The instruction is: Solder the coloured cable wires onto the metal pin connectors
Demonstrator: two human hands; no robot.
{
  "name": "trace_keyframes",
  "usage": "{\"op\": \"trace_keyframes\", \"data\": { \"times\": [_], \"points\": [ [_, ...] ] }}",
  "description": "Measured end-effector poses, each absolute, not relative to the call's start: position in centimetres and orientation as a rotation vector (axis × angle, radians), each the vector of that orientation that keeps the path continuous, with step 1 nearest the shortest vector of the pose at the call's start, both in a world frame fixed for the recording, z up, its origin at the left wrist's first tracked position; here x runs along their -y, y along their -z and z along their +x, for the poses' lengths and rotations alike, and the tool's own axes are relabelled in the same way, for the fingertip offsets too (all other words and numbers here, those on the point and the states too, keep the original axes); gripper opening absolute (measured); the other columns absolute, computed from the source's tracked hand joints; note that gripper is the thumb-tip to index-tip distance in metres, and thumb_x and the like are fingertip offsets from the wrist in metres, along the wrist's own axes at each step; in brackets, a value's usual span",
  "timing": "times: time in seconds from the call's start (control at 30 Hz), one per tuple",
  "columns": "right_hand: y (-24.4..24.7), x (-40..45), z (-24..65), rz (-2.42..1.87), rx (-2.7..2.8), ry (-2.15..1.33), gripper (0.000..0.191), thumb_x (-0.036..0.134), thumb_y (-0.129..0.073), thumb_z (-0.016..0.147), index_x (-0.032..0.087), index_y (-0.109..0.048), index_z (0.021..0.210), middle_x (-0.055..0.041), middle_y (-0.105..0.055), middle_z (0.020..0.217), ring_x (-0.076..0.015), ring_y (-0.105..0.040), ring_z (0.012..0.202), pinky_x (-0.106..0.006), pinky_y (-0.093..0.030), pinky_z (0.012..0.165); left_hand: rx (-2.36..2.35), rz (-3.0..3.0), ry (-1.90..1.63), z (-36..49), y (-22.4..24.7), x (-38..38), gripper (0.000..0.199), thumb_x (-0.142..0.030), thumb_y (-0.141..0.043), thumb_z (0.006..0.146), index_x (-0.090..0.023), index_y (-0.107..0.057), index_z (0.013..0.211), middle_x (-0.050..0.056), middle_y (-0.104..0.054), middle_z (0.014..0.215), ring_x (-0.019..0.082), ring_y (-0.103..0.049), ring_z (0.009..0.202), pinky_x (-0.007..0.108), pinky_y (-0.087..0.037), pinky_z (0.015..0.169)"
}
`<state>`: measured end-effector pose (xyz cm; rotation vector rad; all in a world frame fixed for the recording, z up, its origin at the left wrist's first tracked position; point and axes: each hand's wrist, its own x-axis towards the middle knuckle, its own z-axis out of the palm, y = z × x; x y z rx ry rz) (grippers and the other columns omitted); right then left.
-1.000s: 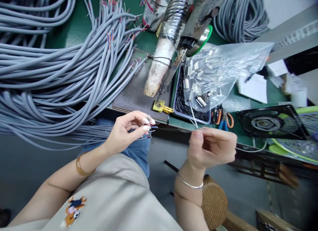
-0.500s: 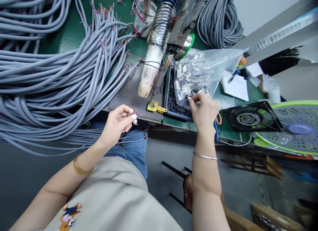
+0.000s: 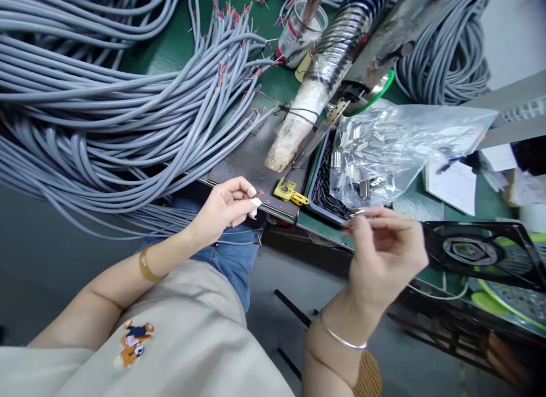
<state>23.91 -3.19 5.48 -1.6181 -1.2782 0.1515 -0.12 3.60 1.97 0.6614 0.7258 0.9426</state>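
Note:
My left hand [image 3: 226, 210] pinches a cable end, with thin red, green and blue wires [image 3: 260, 195] sticking out past the fingertips. White wrapping covers the tips of the thumb and a finger. My right hand [image 3: 386, 259], somewhat blurred, is closed on a small shiny metal part [image 3: 357, 213] that its fingers partly cover. Beyond that hand, a clear plastic bag [image 3: 401, 138] of small metal parts lies over a tray [image 3: 311, 199] of short black pieces [image 3: 326, 183].
Grey cables [image 3: 128, 112] with bared wire ends are heaped at left. A taped hose [image 3: 294, 129] hangs over the brown board [image 3: 239, 158], near a yellow clip-like tool [image 3: 296, 197]. A black fan frame [image 3: 482, 252] and a coiled cable [image 3: 447, 56] are at right.
My right hand has come out of the bag toward me, bringing a small metal part. My left hand keeps its pinch on the cable end. The view has shifted.

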Motion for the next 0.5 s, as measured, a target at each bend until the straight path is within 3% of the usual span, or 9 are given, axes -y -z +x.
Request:
{"op": "trace_keyframes", "data": {
  "times": [0.1, 0.3, 0.43, 0.5],
  "points": [
    [-5.4, 4.5, 19.9, -1.460, 1.315, -0.508, 0.012, 0.024, -0.074, 0.089, 0.021, -0.064, 0.085, -0.0023, -0.071, 0.101, -0.0100, -0.064, 0.062, -0.026, -0.054, 0.055, -0.726, 0.713, -0.936, 0.4, -2.0, -3.4, 0.025, -0.021, -0.080, 0.071, -0.016, -0.056, 0.077, -0.005, -0.062, 0.058, -0.001, -0.037, 0.037, 0.012, -0.026, 0.036],
    [-3.0, 3.0, 16.7, -1.355, 1.185, -0.619, 0.011, 0.023, -0.073, 0.091, 0.021, -0.064, 0.084, -0.0007, -0.069, 0.101, -0.0073, -0.064, 0.061, -0.022, -0.055, 0.052, -0.672, 0.844, -0.906, 0.8, -1.7, -3.1, 0.021, -0.023, -0.079, 0.077, -0.015, -0.060, 0.079, 0.002, -0.074, 0.087, 0.001, -0.054, 0.043, 0.014, -0.043, 0.042],
    [-2.4, 2.2, 16.3, -1.265, 1.180, -0.811, 0.013, 0.024, -0.071, 0.092, 0.021, -0.062, 0.083, 0.0010, -0.071, 0.097, -0.0062, -0.065, 0.058, -0.020, -0.056, 0.052, -0.669, 0.834, -0.857, 1.0, -1.6, -3.0, 0.021, -0.024, -0.082, 0.076, -0.014, -0.063, 0.079, -0.002, -0.066, 0.069, 0.004, -0.056, 0.043, 0.014, -0.044, 0.041],
    [-2.4, 2.1, 16.2, -1.239, 1.171, -0.844, 0.014, 0.025, -0.071, 0.092, 0.021, -0.061, 0.084, 0.0011, -0.073, 0.097, -0.0062, -0.066, 0.058, -0.019, -0.057, 0.053, -0.683, 0.823, -0.858, 1.2, -1.6, -3.0, 0.024, -0.025, -0.084, 0.074, -0.014, -0.063, 0.078, -0.002, -0.066, 0.070, 0.003, -0.054, 0.043, 0.014, -0.043, 0.040]
  ]
}}
